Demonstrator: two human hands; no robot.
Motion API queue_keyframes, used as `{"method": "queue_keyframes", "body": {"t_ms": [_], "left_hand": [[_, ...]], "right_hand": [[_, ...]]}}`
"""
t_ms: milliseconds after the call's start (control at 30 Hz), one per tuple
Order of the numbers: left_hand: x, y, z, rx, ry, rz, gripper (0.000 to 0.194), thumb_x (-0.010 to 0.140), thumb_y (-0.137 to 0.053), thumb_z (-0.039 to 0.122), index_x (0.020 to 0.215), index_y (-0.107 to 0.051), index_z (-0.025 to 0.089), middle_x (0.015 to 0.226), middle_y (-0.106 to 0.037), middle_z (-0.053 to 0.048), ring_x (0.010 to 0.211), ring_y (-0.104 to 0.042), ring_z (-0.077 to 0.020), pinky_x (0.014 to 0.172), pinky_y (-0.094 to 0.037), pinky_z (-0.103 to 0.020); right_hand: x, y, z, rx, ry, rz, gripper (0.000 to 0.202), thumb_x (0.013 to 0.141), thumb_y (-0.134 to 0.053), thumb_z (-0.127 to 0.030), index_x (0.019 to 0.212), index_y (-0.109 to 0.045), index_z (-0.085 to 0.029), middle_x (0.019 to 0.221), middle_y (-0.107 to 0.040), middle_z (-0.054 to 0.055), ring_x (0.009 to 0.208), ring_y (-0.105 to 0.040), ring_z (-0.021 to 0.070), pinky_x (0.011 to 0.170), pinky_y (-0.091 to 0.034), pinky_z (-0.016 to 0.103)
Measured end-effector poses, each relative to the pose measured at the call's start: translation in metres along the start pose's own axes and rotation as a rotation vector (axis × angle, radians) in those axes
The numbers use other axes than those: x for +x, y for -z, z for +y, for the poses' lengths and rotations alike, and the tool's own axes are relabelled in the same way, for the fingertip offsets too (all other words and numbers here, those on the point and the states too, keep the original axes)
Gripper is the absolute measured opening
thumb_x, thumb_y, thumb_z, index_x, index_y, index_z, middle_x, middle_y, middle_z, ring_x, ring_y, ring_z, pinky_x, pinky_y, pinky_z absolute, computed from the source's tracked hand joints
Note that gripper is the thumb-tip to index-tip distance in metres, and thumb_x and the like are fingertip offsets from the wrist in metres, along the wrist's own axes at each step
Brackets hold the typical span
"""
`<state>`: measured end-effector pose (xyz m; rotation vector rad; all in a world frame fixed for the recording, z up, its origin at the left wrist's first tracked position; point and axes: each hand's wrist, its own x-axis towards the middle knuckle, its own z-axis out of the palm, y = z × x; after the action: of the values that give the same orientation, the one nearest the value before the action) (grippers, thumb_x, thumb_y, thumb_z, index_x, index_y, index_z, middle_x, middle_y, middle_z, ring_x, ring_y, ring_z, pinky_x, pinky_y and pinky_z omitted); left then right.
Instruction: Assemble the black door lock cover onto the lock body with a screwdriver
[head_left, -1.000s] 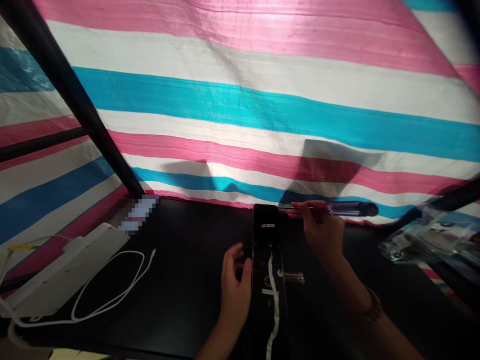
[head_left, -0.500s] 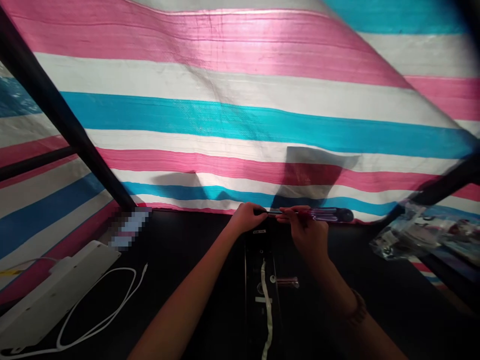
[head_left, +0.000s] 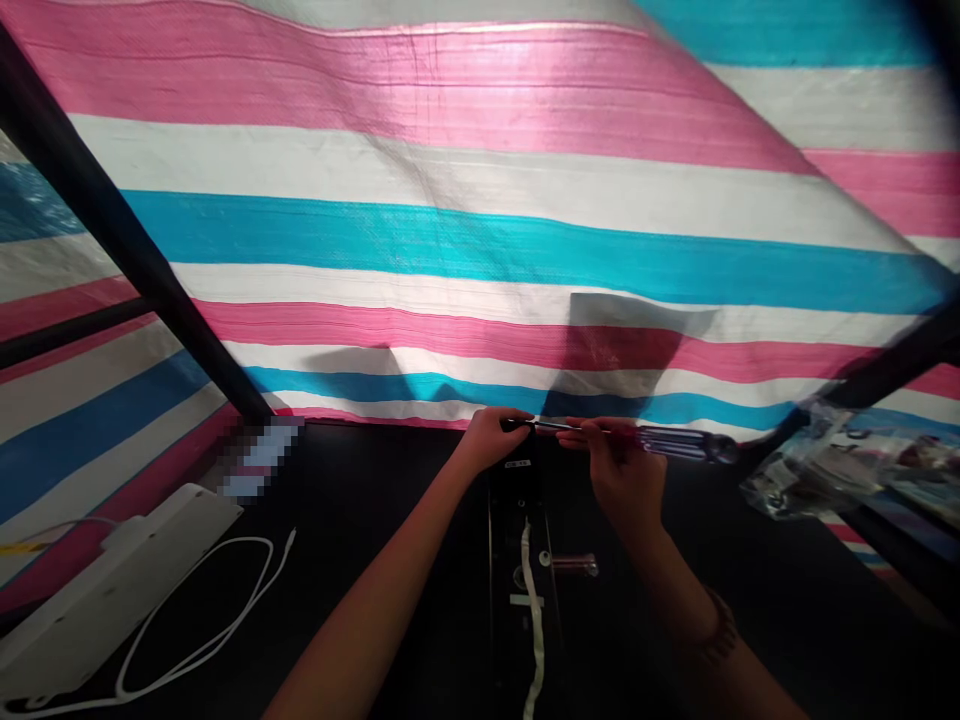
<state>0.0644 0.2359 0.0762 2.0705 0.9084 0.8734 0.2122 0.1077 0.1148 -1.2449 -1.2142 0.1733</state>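
We find the right hand (head_left: 624,480) closed around a screwdriver (head_left: 682,444) with a clear purple handle. The tool lies nearly level, handle to the right, its metal shaft running left to the far end of a long black device (head_left: 505,500). The device lies lengthwise on the black table (head_left: 360,520), in the middle of our view.

The left hand (head_left: 489,438) is at that same far end, thumb and fingers bent in close to the screwdriver's tip. We cannot tell whether its grip is shut on the shaft, on the device or on a small part.

On the device we note a small white label (head_left: 517,464) and a pale strip (head_left: 535,620) running along its length. A short pinkish rod (head_left: 576,564) juts from its right side.

At left we record a white power strip (head_left: 112,590) and a looped white cable (head_left: 290,542); at right, a clear plastic bag (head_left: 814,465). A striped sheet (head_left: 450,240) hangs behind the table.
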Motion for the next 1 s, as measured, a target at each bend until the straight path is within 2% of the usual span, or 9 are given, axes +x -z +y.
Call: {"method": "queue_keyframes", "body": {"t_ms": [200, 433, 667, 1000], "left_hand": [[-0.007, 0.001, 0.000, -0.064, -0.078, 0.061, 0.024, 0.081, -0.076, 0.028, 0.105, -0.080, 0.025, 0.112, -0.078, -0.005, 0.105, -0.071, -0.0230, 0.096, -0.054, -0.033], [-0.012, 0.001, -0.005, -0.086, -0.094, 0.138, 0.008, 0.083, -0.075, 0.026, 0.088, -0.081, 0.023, 0.096, -0.078, -0.005, 0.100, -0.069, -0.0244, 0.095, -0.052, -0.037], [-0.015, 0.000, -0.007, -0.106, -0.103, 0.144, 0.008, 0.087, -0.071, 0.022, 0.089, -0.078, 0.022, 0.096, -0.077, -0.004, 0.099, -0.069, -0.0226, 0.092, -0.052, -0.036], [-0.016, -0.003, -0.005, -0.099, -0.153, 0.154, 0.009, 0.087, -0.068, 0.017, 0.090, -0.076, 0.021, 0.096, -0.074, -0.004, 0.099, -0.066, -0.0217, 0.093, -0.050, -0.035]], "right_hand": [[0.000, 0.004, -0.007, 0.020, -0.055, 0.034, 0.028, 0.092, -0.066, -0.049, 0.089, -0.063, -0.021, 0.089, -0.080, 0.009, 0.071, -0.078, 0.0256, 0.065, -0.064, 0.033], [-0.007, 0.001, -0.010, 0.083, -0.116, 0.059, 0.027, 0.094, -0.064, -0.047, 0.090, -0.063, -0.020, 0.090, -0.079, 0.009, 0.072, -0.078, 0.0245, 0.066, -0.065, 0.033], [-0.010, -0.001, -0.004, 0.172, -0.137, 0.084, 0.027, 0.092, -0.067, -0.046, 0.091, -0.063, -0.019, 0.088, -0.079, 0.008, 0.069, -0.078, 0.0248, 0.067, -0.066, 0.037], [-0.006, 0.001, -0.008, 0.221, -0.177, 0.108, 0.030, 0.090, -0.069, -0.048, 0.088, -0.063, -0.019, 0.085, -0.079, 0.009, 0.068, -0.078, 0.0259, 0.063, -0.067, 0.037]]}}
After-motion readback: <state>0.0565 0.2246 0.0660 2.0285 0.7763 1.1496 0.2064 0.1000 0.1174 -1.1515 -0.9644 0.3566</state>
